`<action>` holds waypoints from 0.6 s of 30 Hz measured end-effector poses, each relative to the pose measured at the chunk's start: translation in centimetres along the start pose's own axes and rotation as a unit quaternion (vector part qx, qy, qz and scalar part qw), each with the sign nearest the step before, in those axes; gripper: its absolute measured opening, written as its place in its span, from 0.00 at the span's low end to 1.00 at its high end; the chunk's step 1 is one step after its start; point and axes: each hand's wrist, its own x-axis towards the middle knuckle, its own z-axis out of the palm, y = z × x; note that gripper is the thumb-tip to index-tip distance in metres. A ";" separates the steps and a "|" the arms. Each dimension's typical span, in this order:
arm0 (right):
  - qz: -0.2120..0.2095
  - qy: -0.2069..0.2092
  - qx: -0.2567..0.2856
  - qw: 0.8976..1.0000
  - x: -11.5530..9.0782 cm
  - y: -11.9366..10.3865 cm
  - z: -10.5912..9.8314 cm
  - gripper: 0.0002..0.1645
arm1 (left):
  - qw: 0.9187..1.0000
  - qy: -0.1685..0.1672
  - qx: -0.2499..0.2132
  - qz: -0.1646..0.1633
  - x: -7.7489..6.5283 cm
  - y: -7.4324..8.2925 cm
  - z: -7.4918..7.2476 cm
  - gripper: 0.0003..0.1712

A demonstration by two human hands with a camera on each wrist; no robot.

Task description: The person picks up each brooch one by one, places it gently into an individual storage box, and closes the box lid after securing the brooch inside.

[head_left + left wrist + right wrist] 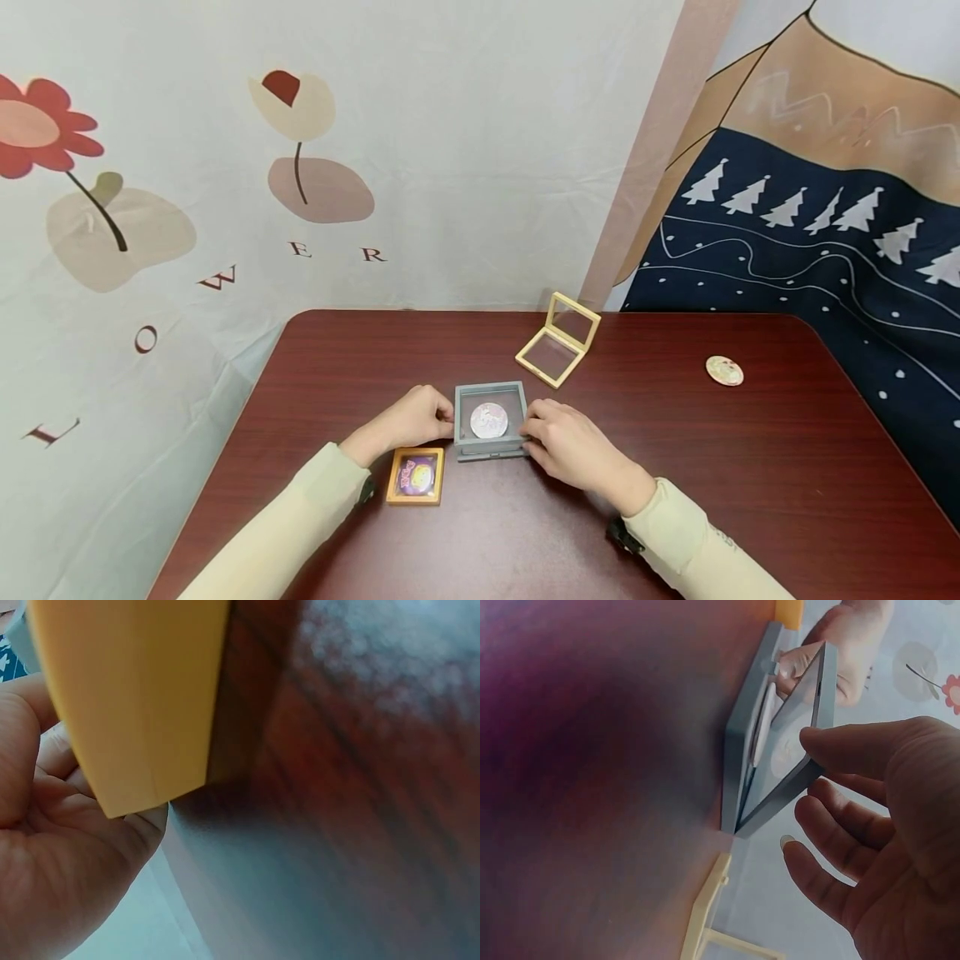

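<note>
Grey case [491, 446] between left fingers [442, 407] and right fingers [844, 823]

Gray case [491, 447]: smooth plast.; tbl [540, 525]: glossy wood-look; backdrop [480, 167]: cloth.

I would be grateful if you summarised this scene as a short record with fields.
Right hand: pinches the lid of the gray frame
Left hand: at the gray frame's left side
Gray frame: partly open, round disc inside
Orange frame: closed, purple piece inside
Cream frame: open, beyond the gray frame
Loose disc: on the table's right side
</note>
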 end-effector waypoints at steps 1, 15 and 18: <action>0.000 -0.003 -0.001 1.000 0.0 0.0 0.0 0.09 | 1.000 -0.001 0.000 -0.001 0.0 0.0 0.0 0.22; -0.004 -0.026 -0.012 1.000 -0.3 -0.1 0.8 0.09 | 0.999 -0.008 0.040 -0.016 -0.5 1.1 -0.3 0.14; -0.003 -0.030 -0.015 0.999 -0.3 -0.1 0.9 0.09 | 0.998 0.002 0.041 -0.037 -0.8 1.6 -0.5 0.12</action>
